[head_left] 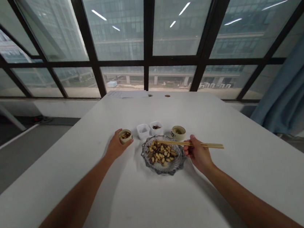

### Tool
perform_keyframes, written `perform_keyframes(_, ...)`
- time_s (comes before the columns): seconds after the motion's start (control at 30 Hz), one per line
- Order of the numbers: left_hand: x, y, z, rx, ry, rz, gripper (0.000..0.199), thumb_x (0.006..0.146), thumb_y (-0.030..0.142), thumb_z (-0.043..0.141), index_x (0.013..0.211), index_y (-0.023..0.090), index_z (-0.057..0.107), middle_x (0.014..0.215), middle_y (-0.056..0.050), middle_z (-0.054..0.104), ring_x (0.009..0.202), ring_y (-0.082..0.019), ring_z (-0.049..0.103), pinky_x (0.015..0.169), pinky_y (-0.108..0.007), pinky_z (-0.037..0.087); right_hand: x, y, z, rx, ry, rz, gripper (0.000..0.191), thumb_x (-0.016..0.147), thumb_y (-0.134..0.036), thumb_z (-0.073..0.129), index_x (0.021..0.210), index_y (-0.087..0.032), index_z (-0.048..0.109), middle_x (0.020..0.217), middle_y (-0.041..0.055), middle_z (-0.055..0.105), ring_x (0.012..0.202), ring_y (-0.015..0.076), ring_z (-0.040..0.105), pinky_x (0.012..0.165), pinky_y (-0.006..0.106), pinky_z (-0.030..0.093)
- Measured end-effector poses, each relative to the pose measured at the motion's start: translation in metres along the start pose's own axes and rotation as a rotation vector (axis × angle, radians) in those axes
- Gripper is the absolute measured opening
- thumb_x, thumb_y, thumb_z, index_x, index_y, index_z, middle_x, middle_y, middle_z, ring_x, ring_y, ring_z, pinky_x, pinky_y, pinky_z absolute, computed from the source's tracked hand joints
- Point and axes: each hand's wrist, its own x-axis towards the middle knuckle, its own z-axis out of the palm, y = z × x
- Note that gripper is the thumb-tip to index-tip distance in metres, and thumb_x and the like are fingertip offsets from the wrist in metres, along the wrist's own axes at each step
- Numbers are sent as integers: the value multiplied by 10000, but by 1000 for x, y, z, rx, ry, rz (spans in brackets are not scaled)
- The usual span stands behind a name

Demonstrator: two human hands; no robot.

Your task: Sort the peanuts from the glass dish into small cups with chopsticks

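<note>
My left hand [118,145] wraps round a small cream cup [128,140] with brown bits inside, standing on the white table. In my right hand [199,153] is a pair of chopsticks [210,145], pointing left. Their tips reach over a scalloped glass dish [171,172] at its far left side. Pale nuts or seeds [162,153], mixed with darker pieces, lie heaped in the dish. Whether the tips pinch a piece is too small to tell. A second cream cup [178,133] with dark marks on its side stands just beyond my right hand.
Two white square containers [143,131] stand side by side behind the dish; the right container [157,128] holds dark bits. Papers [126,94] lie at the table's far edge, near two round holes. Windows rise behind the table [141,210], and a blue curtain [281,95] hangs at right.
</note>
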Motion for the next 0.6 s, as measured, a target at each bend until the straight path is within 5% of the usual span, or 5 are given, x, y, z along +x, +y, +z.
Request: perform_keyframes(0.6, 0, -2, 1, -24, -11, 12, 797, 695, 549, 736, 1344, 201, 432, 1169, -99, 653, 1114, -284, 656, 968, -424, 528, 5, 5, -5, 62, 22, 71, 376, 809, -493, 700, 662, -160, 606, 480, 10, 601, 371, 109, 513, 327, 201, 371)
